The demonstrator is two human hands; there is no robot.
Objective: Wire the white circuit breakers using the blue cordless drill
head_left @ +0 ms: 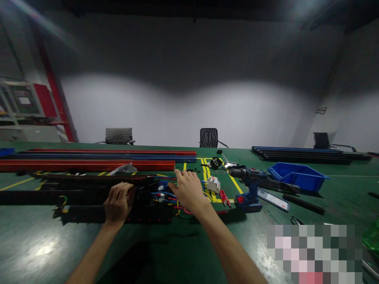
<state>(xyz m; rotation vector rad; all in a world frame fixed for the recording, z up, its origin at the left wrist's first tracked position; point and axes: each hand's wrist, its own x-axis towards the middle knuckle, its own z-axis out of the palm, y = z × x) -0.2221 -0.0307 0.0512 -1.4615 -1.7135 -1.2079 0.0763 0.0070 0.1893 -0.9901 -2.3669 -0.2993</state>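
Note:
A long black housing [89,215] lies on the green table in front of me, its parts dark and hard to separate. My left hand [117,202] is over its middle with the fingers curled; what they grip, if anything, is hidden. My right hand [188,188] reaches over the housing's right end, thumb and fingers apart, beside a bundle of coloured wires [167,195]. Whether it touches the wires I cannot tell. Just right of it are a white circuit breaker [213,184] and several red connectors [225,198].
A blue cordless drill [251,191] stands right of the wires, near a blue bin [299,176]. Orange-red rails [89,165] lie behind the housing; black bars [302,154] lie far right. Chairs [209,137] stand beyond the table. A pixelated patch covers the lower right.

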